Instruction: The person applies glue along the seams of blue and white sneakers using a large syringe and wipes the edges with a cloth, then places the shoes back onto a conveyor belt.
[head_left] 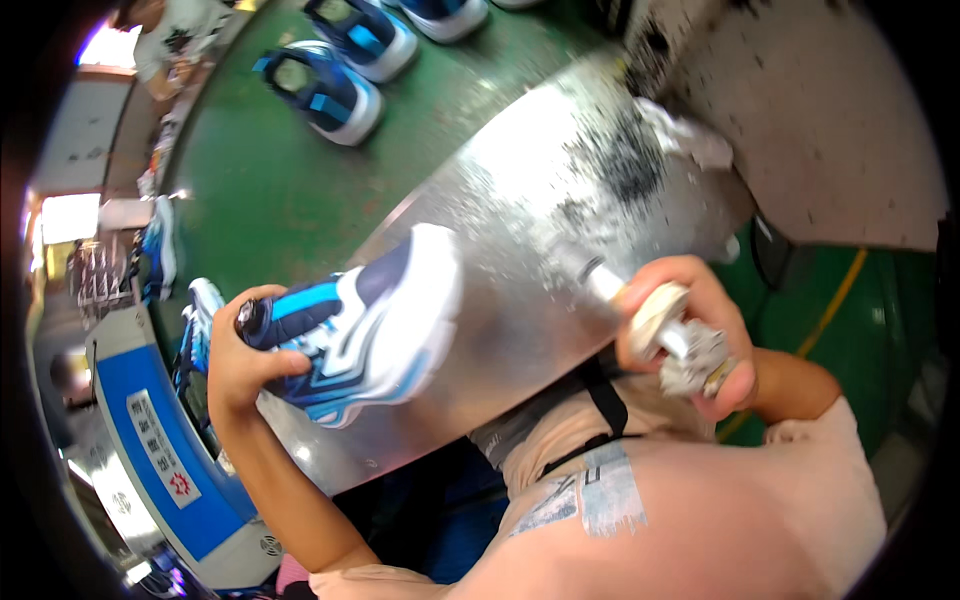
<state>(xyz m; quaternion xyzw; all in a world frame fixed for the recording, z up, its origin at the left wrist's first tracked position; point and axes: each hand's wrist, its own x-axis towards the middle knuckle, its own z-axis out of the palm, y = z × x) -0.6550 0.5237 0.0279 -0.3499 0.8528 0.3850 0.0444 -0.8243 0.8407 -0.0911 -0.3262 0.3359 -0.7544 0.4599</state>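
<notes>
Clock directions: 12 is the top of the view. The left hand (240,355) is clamped around the shoe (385,320), at 9 o'clock from centre and raised over the metal bench (520,330). The right hand (715,315) is closed on a pale brush-like tool (655,318), blurred, its dark end directed toward 10 o'clock. Step in hand, as judged: presenting the shoe to the tool; the two are apart. The next move appears to call for a steady shoe and tool travel toward 9 o'clock. The shoe's long axis runs 1 to 7 o'clock, sole facing 4; toe probably at 1, though blur leaves this unsure.
</notes>
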